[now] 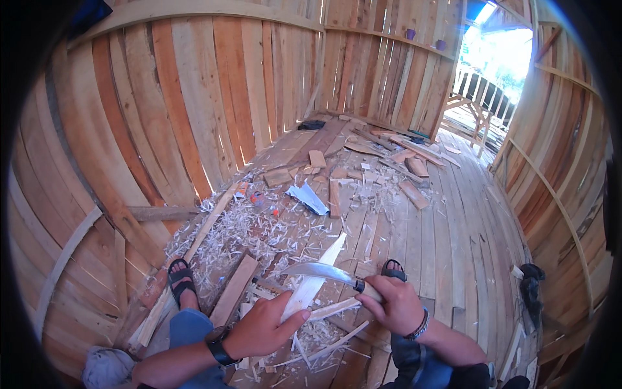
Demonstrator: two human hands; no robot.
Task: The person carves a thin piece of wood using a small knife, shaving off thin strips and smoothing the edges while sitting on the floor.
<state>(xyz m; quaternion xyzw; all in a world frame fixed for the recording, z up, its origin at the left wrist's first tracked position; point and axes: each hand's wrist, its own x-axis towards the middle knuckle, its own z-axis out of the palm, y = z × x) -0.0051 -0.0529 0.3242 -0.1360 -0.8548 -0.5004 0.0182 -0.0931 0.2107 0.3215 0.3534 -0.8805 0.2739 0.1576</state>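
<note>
My left hand [269, 324] is closed around the lower end of a pale, tapered piece of wood [317, 279], which points up and away to the right. In my right hand [395, 305] is the handle of a curved knife [324, 271], like a sickle. Its blade reaches left across the wood, the tip just past the wood's left edge. Whether the edge bites into the wood I cannot tell. Below lie a thin light stick [334, 310] and several shavings, between my sandalled feet.
Curled wood shavings [240, 223] cover the floor at the left. A brown board [234, 290] lies near my left foot. Offcuts [414, 167] and a bluish-white sheet [308, 198] are scattered farther off. Plank walls [188, 97] stand around, with a bright doorway [495, 71] at the far right.
</note>
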